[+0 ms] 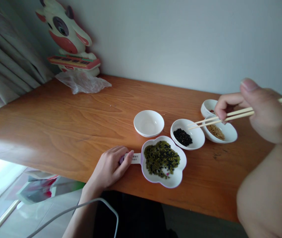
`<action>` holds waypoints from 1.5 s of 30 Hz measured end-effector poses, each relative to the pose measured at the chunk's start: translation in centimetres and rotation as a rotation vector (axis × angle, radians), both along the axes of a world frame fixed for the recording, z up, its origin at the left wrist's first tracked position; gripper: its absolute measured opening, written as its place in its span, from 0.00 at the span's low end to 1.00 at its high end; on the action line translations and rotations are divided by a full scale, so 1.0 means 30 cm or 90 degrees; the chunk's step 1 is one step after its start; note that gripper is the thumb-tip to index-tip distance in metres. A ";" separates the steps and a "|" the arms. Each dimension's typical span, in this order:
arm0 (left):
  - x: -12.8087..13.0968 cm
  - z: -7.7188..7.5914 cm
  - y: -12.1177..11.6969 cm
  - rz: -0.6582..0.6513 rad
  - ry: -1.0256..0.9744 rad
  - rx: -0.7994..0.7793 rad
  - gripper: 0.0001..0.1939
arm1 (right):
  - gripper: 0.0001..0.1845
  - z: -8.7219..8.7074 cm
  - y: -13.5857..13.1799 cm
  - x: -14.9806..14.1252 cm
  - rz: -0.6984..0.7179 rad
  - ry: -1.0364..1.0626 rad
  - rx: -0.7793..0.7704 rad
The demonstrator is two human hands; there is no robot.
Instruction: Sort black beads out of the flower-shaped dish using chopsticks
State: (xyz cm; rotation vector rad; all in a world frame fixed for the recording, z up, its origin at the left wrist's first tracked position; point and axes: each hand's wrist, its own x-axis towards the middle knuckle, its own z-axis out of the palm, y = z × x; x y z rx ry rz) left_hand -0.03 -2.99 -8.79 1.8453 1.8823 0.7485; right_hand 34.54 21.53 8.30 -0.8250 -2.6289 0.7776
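Observation:
My left hand (pixel 109 167) rests on the wooden table (pixel 68 129), its fingers closed on the short handle (pixel 134 158) of a flower-shaped white dish (pixel 178 178) filled with mixed green and dark beans. My right hand (pixel 257 109) is raised at the right and grips a pair of wooden chopsticks (pixel 220 119). Their tips hover over the rim of a white bowl of black beans (pixel 187 134). Nothing shows between the tips. Right of that bowl is a bowl of tan beans (pixel 219 132). An empty white bowl (pixel 148 123) stands to the left.
A small white bowl (pixel 208 106) with something red sits behind the tan beans, partly hidden by my fingers. A cow-shaped toy (pixel 67 36) and a crumpled plastic bag (pixel 82 82) stand in the far left corner by the wall. A grey cable (pixel 86 206) hangs below the table edge.

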 end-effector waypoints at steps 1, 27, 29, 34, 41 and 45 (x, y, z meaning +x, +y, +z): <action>0.000 -0.001 0.000 -0.001 -0.001 0.001 0.20 | 0.38 0.005 -0.009 -0.014 -0.034 0.001 0.006; 0.003 -0.005 -0.001 0.008 -0.011 0.003 0.19 | 0.27 -0.053 -0.181 -0.338 0.133 -0.150 -0.046; 0.003 -0.005 -0.002 0.008 -0.013 0.004 0.19 | 0.24 -0.053 -0.183 -0.344 0.135 -0.152 -0.073; 0.003 -0.005 -0.003 0.009 -0.009 0.007 0.20 | 0.23 -0.061 -0.188 -0.363 0.180 -0.158 -0.099; 0.001 -0.004 0.000 0.007 -0.013 0.005 0.20 | 0.31 -0.103 -0.191 -0.376 0.163 -0.179 -0.059; 0.002 0.000 -0.002 0.008 -0.010 0.006 0.20 | 0.35 -0.102 -0.199 -0.369 0.153 -0.192 -0.108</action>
